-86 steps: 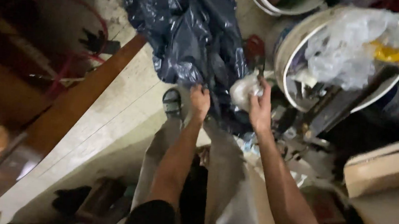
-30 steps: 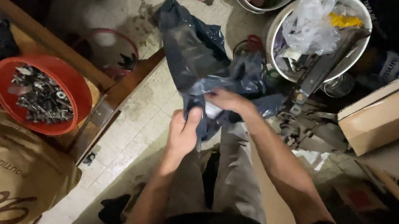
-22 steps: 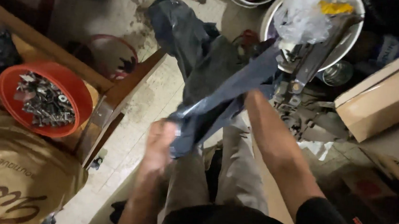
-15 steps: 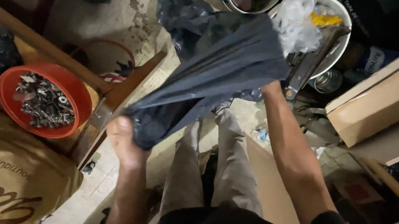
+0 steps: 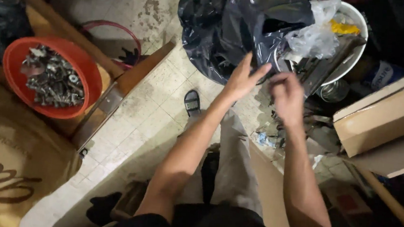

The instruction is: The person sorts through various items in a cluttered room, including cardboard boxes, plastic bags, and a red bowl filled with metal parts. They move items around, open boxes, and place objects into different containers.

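Head view looks down past your knees at a tiled floor [image 5: 129,117] crowded with clutter. Your left hand [image 5: 241,79] is released, fingers spread flat, held just in front of the black plastic bag [image 5: 237,30] that lies crumpled on the floor ahead of you; the fingertips overlap its lower edge, but you cannot tell whether they touch it. Your right hand [image 5: 285,92] is loosely curled and blurred, so you cannot tell whether it grips anything; it hangs just beside the bag's right edge and the rim of a white tub [image 5: 358,49]. That tub holds a clear plastic bag [image 5: 313,38], a yellow scrap and metal bars. Left of you, a red bowl [image 5: 84,78] full of metal parts sits on a brown sack [image 5: 10,170]. A cardboard box [image 5: 384,118] lies to your right. One sandal [image 5: 192,102] shows on your foot, below the bag.
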